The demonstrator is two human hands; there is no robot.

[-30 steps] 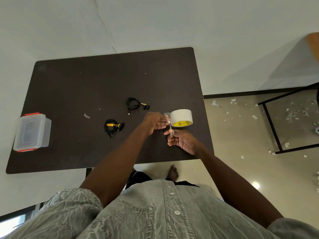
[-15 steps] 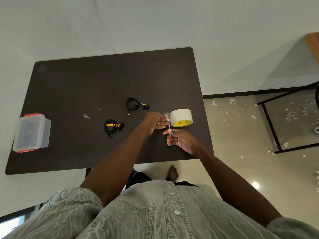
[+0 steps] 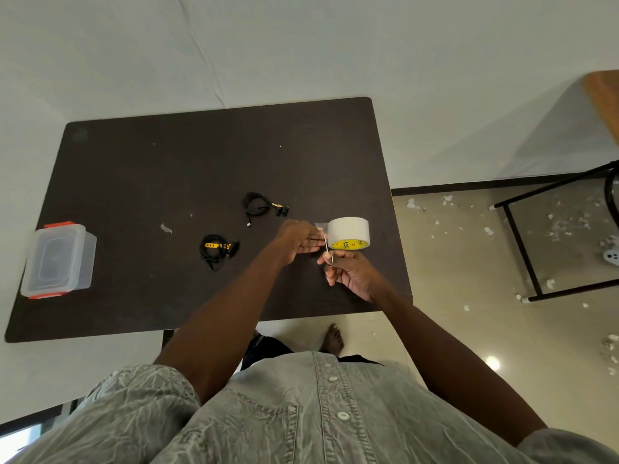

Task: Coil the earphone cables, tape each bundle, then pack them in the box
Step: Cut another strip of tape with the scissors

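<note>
Tape roll on edge near the right border of the desk, yellow core label facing the near side; landmark for everything else. Left hand just left of the roll, fingers straight and extended toward it, fingertips at a short clear strip of tape pulled off the roll's left face. Right hand just in front of the roll, fingers curled round small scissors, blades pointing up to the strip; whether cutting yet, cannot tell. Coiled black earphone bundle left of the roll and slightly farther back, apart from both hands. Second earphone bundle with a yellow band farther left of the roll, nearer the front. Small tape scrap beyond that. Clear lidded box with red clips far left of the roll, hard against the desk's left edge. Wide bare desk surface behind the roll and between the bundles and the box; little room right of the roll before the edge. Black metal frame on the littered floor, well right of the roll.
</note>
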